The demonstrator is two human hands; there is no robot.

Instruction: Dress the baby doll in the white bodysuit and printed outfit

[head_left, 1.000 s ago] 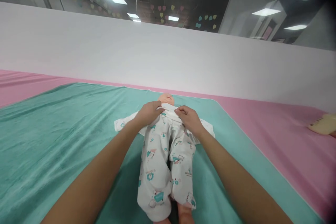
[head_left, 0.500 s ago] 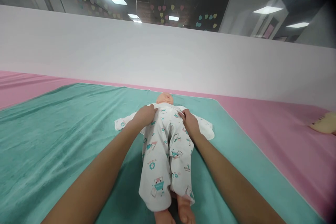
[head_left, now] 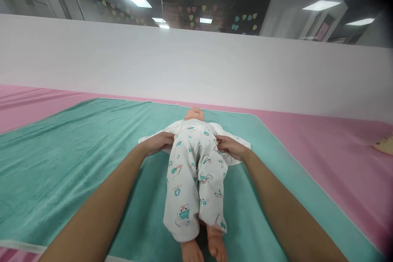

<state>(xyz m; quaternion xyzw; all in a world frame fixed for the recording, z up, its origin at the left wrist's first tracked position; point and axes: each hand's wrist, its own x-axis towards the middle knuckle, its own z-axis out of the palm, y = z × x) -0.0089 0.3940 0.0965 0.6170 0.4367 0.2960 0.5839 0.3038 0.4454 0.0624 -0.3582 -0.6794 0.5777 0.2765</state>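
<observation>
A baby doll (head_left: 194, 114) lies on its back on the green blanket, feet towards me. It wears white printed trousers (head_left: 183, 180) and a white top with its sleeves (head_left: 236, 140) spread to both sides. My left hand (head_left: 158, 142) grips the trousers at the hip on the left, fingertips partly hidden by the cloth. On the opposite hip, my right hand (head_left: 231, 146) has its bent fingers closed on the trousers' side. Both bare feet (head_left: 191, 250) stick out of the trouser legs.
The green blanket (head_left: 76, 163) is spread over a pink sheet (head_left: 331, 147). Behind the doll's head rises a white wall (head_left: 196, 65) with a glass pane above it. A pale yellow object (head_left: 385, 144) lies at the right edge.
Both hands have moved outward and down from the front of the waistband to the sides of the hips. The trousers' waist lies smoother, and the doll has stayed in place.
</observation>
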